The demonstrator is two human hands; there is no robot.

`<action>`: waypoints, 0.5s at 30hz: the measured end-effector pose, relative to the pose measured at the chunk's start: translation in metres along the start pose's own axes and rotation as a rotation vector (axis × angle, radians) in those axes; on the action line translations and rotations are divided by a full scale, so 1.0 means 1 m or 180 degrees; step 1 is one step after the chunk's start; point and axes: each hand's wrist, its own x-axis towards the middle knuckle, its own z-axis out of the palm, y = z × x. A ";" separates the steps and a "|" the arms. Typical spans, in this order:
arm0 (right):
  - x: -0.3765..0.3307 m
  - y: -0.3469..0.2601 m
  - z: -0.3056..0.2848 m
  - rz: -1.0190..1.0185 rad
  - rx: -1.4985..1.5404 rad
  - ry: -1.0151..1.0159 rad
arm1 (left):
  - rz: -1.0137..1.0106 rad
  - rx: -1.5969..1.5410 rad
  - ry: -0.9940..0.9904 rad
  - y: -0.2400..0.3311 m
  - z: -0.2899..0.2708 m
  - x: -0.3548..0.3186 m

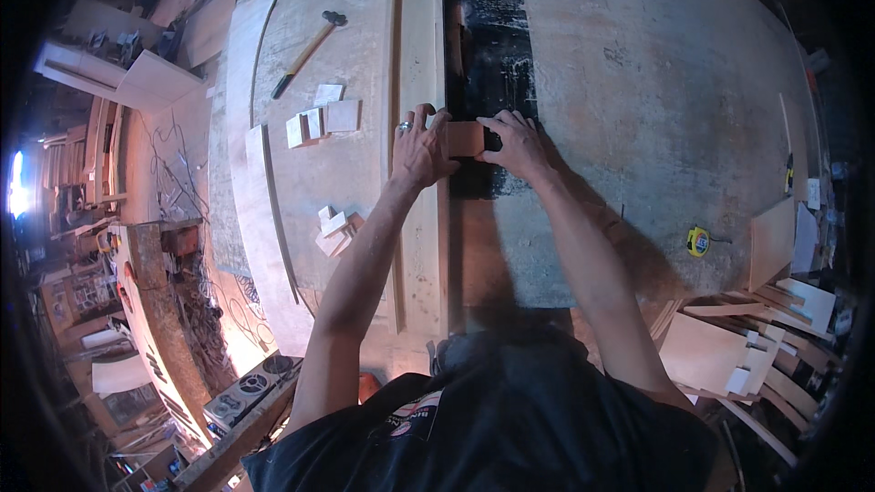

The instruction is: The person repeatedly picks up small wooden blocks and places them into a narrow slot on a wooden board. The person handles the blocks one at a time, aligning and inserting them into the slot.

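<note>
A small reddish-brown wooden block (466, 139) sits between my two hands at the near part of a worn black strip (497, 46). My left hand (422, 150) is closed on the block's left end, with its fingers curled over the long wooden rail (421, 36). From the right, my right hand (516, 146) pinches the other end between thumb and fingers. The block's left end is partly hidden by my left hand. Several small wooden blocks (343, 116) lie left of the rail, with another small pile (335, 230) beside my left forearm.
A hammer (310, 55) lies on the far left of the worktable (638, 118). Long thin boards (264, 191) run along its left side. At the right are a yellow tape measure (698, 240) and a flat panel (772, 241). Cut wood pieces (711, 351) are stacked at the near right.
</note>
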 end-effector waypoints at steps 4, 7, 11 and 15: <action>-0.003 0.002 0.005 -0.0009 0.0019 0.0074 | 0.0100 0.0185 -0.0012 -0.001 0.009 0.008; -0.003 0.001 0.005 -0.0032 0.0029 0.0100 | 0.0098 0.0400 0.0042 -0.001 0.014 0.019; -0.005 0.002 0.002 -0.0011 0.0213 0.0144 | 0.0110 0.0597 -0.0180 0.000 0.010 0.029; -0.003 0.011 -0.004 -0.0022 0.0587 0.0044 | 0.0236 0.0556 -0.0121 -0.001 0.006 0.028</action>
